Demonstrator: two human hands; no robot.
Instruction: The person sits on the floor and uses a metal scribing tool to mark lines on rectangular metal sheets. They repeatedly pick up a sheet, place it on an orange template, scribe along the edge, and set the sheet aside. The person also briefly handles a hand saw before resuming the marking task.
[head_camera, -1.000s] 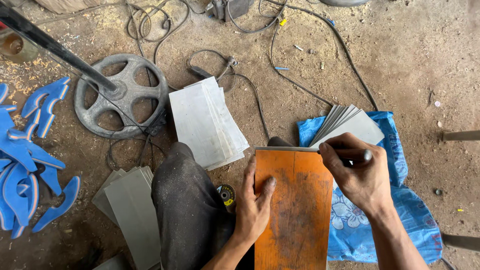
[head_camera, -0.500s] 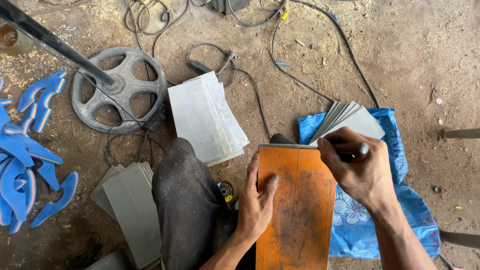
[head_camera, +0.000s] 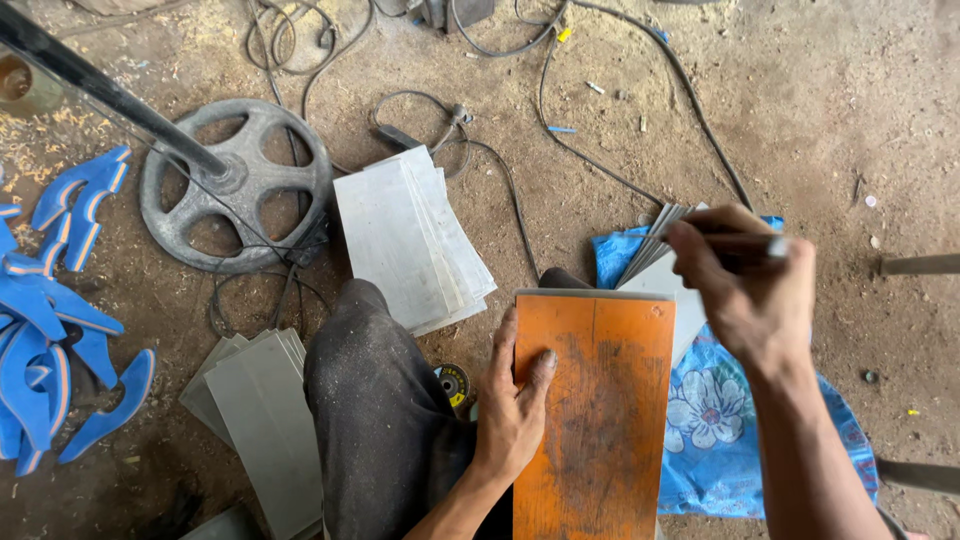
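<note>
An orange rectangular board (head_camera: 600, 410) with a dark worn patch lies lengthwise in front of me, on top of a thin grey sheet whose edge shows at its far end. My left hand (head_camera: 512, 410) rests flat on the board's left edge, thumb on top. My right hand (head_camera: 750, 290) hovers just beyond the board's far right corner, shut on a thin grey marking tool (head_camera: 772, 245). Behind that hand a fanned stack of grey sheets (head_camera: 655, 245) lies on a blue flowered cloth (head_camera: 720, 430).
My dark trouser knee (head_camera: 375, 400) is left of the board. A stack of grey sheets (head_camera: 410, 235) lies ahead, another (head_camera: 260, 420) at lower left. A round metal stand base (head_camera: 235, 185), blue cut-outs (head_camera: 55, 330), cables (head_camera: 520, 190) and a small disc (head_camera: 455, 383) lie on the dirt floor.
My right hand has lifted off the board's far edge and moved right, away from it. The left hand stays on the board's left edge.
</note>
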